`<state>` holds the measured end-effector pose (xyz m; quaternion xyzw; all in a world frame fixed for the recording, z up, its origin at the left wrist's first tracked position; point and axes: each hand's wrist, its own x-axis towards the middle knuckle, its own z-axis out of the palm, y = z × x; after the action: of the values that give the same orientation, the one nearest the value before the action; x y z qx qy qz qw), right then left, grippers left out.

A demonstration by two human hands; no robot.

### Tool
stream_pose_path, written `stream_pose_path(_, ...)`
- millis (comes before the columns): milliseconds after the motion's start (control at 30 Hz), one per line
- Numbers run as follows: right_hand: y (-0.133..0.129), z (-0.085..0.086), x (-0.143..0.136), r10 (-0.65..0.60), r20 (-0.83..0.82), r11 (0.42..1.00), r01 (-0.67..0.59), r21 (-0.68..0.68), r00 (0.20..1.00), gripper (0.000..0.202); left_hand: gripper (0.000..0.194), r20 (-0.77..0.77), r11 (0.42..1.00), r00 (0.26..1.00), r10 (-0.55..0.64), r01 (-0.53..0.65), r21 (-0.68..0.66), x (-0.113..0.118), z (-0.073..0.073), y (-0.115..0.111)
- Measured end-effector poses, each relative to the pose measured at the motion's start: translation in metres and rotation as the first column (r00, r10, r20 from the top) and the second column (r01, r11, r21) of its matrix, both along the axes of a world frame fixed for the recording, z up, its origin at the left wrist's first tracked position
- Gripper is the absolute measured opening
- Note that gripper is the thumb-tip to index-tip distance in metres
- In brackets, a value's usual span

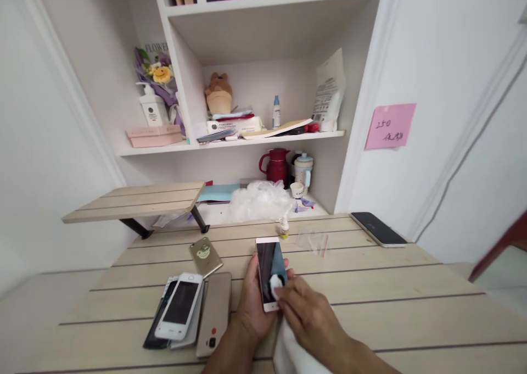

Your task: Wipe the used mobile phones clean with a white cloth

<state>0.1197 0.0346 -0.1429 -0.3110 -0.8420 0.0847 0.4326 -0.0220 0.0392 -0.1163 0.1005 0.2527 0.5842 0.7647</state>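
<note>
Cradling the phone from below, the left hand is closed around it, with the thumb along one long edge and fingertips showing past the other. The phone lies screen up just above the worktop, near its middle. The right hand is nearly closed, pinching a small white pad between thumb and fingers and touching it to the lower part of the screen. A white cloth lies under the right wrist.

Left of the hands, a white phone rests face up, overlapping a silver slab and a black phone. Just beside them, a tan phone lies back up, its camera end towards the person. Beyond these, a gold phone with a green sticker lies at an angle, also back up.

Past the top of the held phone stands a small bottle with a white top; a clear bag lies flat to its right. Well apart, at the far right of the worktop, lies a dark-screened device. A wooden riser stands at the left. Behind the worktop, crumpled clear plastic sits near a red jug and a small white cup.
</note>
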Motion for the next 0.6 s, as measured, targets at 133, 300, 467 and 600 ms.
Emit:
stream_pose_path(133, -0.004, 0.003, -0.001, 0.022, 0.049, 0.999, -0.024, 0.034, 0.999, 0.027, 0.048, -0.046, 0.999, 0.999, -0.029, 0.030, 0.014, 0.002, 0.000, -0.004)
stream_pose_path(300, 0.011, 0.009, 0.008, -0.110, -0.049, 0.994, 0.111, 0.016, 0.993, 0.025, 0.040, -0.066, 0.995, 0.995, -0.077, 0.080, 0.057, 0.008, 0.004, -0.009)
stream_pose_path(467, -0.009, 0.008, -0.002, 0.006, 0.021, 0.998, -0.008, 0.063, 1.000, 0.025, 0.041, -0.116, 0.991, 0.984, -0.135, 0.136, 0.001, 0.008, 0.008, -0.013)
stream_pose_path(600, -0.001, 0.013, 0.005, -0.054, 0.028, 0.997, 0.053, 0.051, 0.998, 0.027, 0.036, -0.144, 0.994, 0.984, -0.107, 0.111, 0.019, 0.009, 0.008, -0.015)
